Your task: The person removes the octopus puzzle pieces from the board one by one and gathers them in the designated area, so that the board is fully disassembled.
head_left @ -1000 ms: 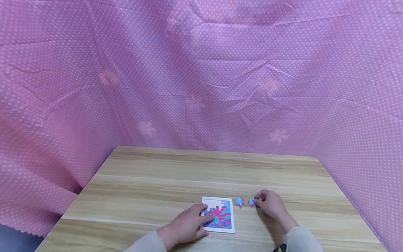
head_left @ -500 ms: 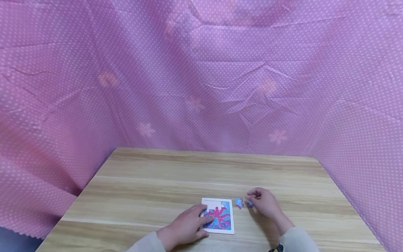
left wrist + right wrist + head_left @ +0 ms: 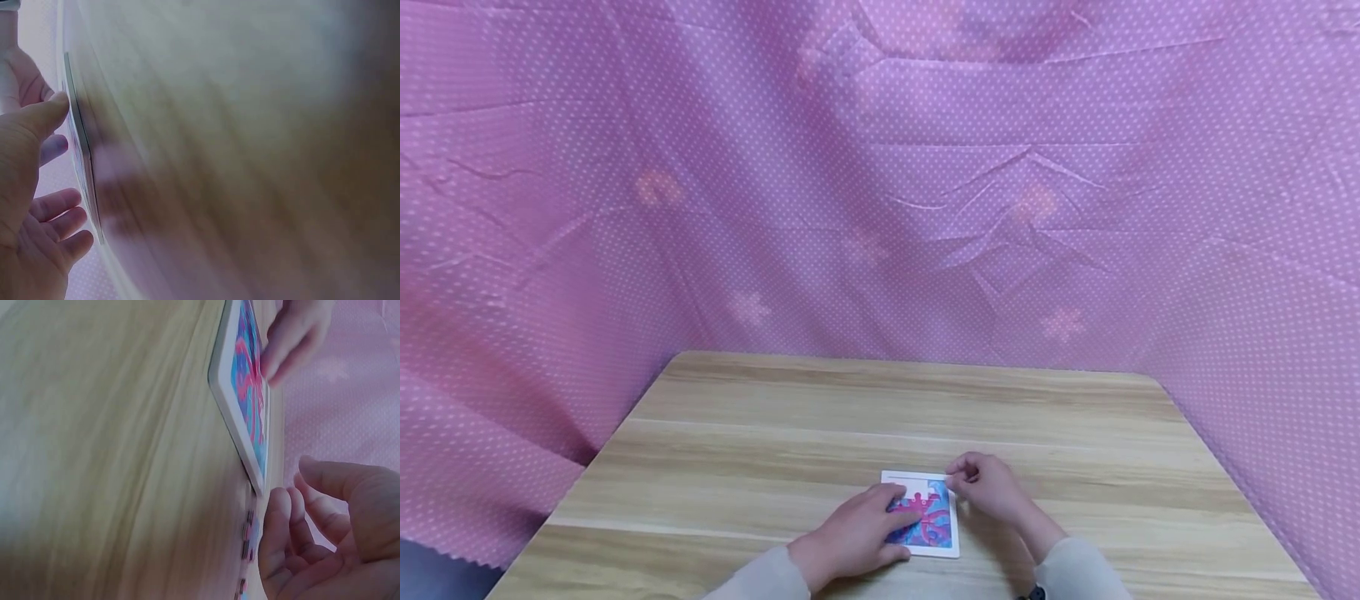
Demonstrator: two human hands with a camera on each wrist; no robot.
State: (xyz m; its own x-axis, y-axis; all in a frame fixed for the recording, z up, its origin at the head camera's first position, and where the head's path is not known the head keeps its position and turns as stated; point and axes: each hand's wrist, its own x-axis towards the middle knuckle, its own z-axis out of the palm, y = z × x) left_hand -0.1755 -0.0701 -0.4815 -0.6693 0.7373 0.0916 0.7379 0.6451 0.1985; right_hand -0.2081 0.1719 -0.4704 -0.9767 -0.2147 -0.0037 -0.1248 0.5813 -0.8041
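A square octopus jigsaw board [image 3: 956, 537] with a white rim lies on the table, a white patch bare at its upper left. My left hand [image 3: 859, 529] rests over the board's left side, fingers spread on the picture and thumb by the near edge. At the upper right corner hovers my right hand [image 3: 992, 490], fingers loosely bent. The right wrist view shows nothing between its thumb [image 3: 331, 475] and fingers. Below that hand, beside the board, two loose jigsaw pieces lie on the table, a nearer piece [image 3: 250, 536] and a farther piece [image 3: 242, 590]; the head view hides them.
The wood-grain table [image 3: 760, 450] stretches away behind the board and to both sides. A pink dotted curtain [image 3: 880, 208] hangs around its back and sides.
My right hand has moved left, from the farther loose piece to the board's corner, and now covers both pieces in the head view. My left hand has slid slightly right on the board.
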